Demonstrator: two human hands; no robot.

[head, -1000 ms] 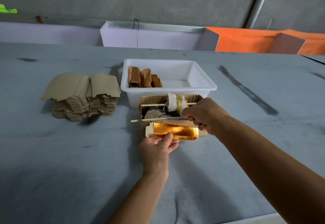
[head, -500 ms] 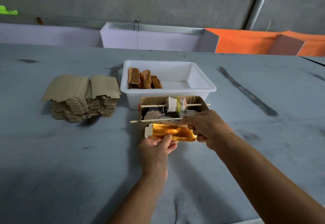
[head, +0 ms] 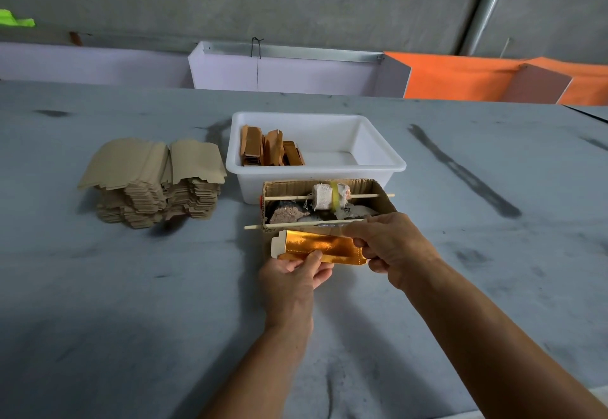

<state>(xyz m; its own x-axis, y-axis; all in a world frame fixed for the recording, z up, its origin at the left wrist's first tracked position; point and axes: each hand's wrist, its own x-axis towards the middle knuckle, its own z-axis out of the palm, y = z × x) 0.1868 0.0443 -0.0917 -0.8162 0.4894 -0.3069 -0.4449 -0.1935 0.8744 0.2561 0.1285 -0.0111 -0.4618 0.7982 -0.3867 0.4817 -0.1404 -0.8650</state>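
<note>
A: Gold carton (head: 320, 247): the left hand (head: 292, 278) pinches its six-o'clock flap, the right hand (head: 391, 247) curls round its three-o'clock end.
B: Hold it level, press the crease evenly; the cardboard box (head: 289, 187) lies just beyond, at twelve o'clock.

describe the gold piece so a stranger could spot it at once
Find the white tub mid-table, with an open cardboard box at its near side. Just in front of that box, the left hand and right hand hold the gold card. It alone gleams bright gold, unlike the dull brown stack further left.
</note>
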